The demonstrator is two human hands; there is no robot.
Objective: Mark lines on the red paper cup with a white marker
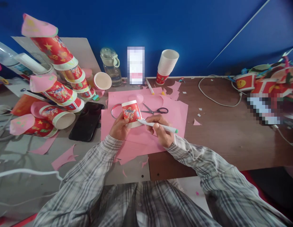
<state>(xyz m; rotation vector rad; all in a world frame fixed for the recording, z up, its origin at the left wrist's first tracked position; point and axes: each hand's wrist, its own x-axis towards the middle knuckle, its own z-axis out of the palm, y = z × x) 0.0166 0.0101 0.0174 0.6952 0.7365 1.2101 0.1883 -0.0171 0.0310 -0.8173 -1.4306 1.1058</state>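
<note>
- Left grip (119, 127): closed around the side of a red printed cup (131, 113), held tilted above the pink sheets (172, 121).
- Right grip (160, 128): pinching a white marker (169, 128) with a green end. Tip at the cup's printed side; can't tell if it's in contact.
- Scissors (150, 111): on the pink sheets just beyond my hands, blades partly spread, dark handles.
- Ring (111, 111): thin, on the sheets behind my left grip, partly hidden.
- Yellow-tipped marker (149, 86): far edge of the sheets.
- Cup stack (168, 61): nested, back of the worktop (222, 132), near the wall. Clear bottle (115, 74) and lit screen (135, 64) upright to its left.
- Black phone (86, 122): flat, left of the sheets.
- Cup towers (72, 74): far left, pink paper tops. More paper-topped cups (42, 124) lying on their sides in front.
- White cable (214, 100): looped, right side.
</note>
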